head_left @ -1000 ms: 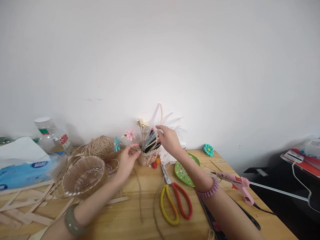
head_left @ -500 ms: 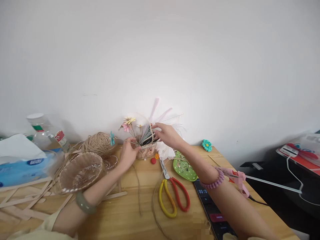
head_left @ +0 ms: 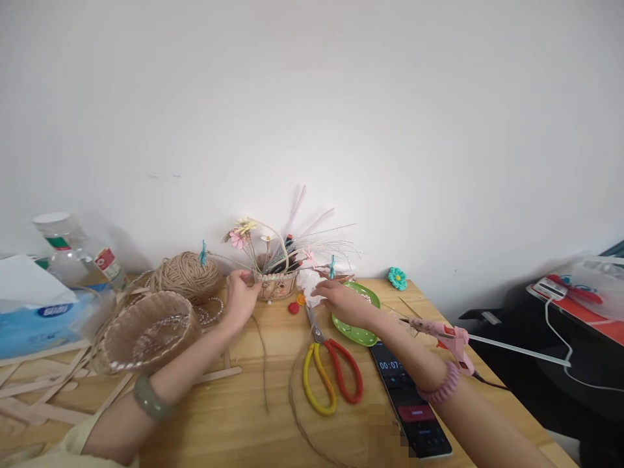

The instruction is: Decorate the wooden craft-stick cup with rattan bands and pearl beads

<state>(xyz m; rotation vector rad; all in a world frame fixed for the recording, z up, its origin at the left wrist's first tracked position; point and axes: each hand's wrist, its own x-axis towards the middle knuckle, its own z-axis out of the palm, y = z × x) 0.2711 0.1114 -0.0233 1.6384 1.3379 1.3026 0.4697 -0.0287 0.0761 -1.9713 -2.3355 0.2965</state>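
Note:
A small wooden basket [head_left: 277, 286] stands against the wall, filled with dark pens, pipe cleaners and flowers on stems [head_left: 244, 229]. My left hand [head_left: 242, 300] grips the left end of this basket, thumb towards its front. To the right of the basket, my right hand [head_left: 347, 303] has its fingers closed on a crumpled white tissue [head_left: 308, 283]. A green dotted dish [head_left: 361, 335] lies partly beneath the right hand. Red and yellow handled scissors [head_left: 333, 377] lie in front, their blades pointing towards the tissue. A small red piece [head_left: 293, 308] rests by the basket.
On the left are a larger woven basket [head_left: 151, 331], a twine ball [head_left: 188, 276], wooden sticks [head_left: 43, 396], a tissue pack [head_left: 53, 322] and a bottle [head_left: 65, 250]. To the right sit a phone [head_left: 414, 409], a pink glue gun [head_left: 453, 341] and a turquoise flower [head_left: 397, 278].
My right hand has left the pens and pipe cleaners in the small basket and come down right to the white tissue. My left hand stays at the basket's left end. The view has shifted slightly.

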